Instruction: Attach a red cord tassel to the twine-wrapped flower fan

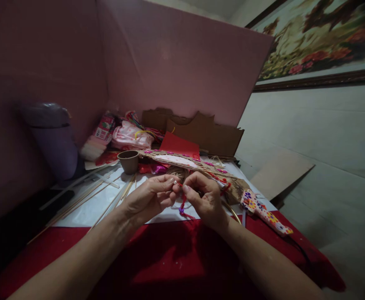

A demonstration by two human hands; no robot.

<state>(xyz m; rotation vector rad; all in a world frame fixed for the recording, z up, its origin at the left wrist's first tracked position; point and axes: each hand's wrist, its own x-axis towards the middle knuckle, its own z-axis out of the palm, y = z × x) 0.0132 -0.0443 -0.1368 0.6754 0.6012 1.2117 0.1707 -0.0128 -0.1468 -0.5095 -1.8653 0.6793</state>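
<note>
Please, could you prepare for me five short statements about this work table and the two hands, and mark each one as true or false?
1. The left hand and the right hand both have their fingertips at a red cord. True.
2. The brown cup lies on its side. False: the brown cup stands upright.
3. In the picture, the lavender container is left of the brown cup. True.
4. The cloth in the foreground is green. False: the cloth is red.
5. The flower-patterned piece is held in the left hand. False: the flower-patterned piece lies to the right of the right hand.
</note>
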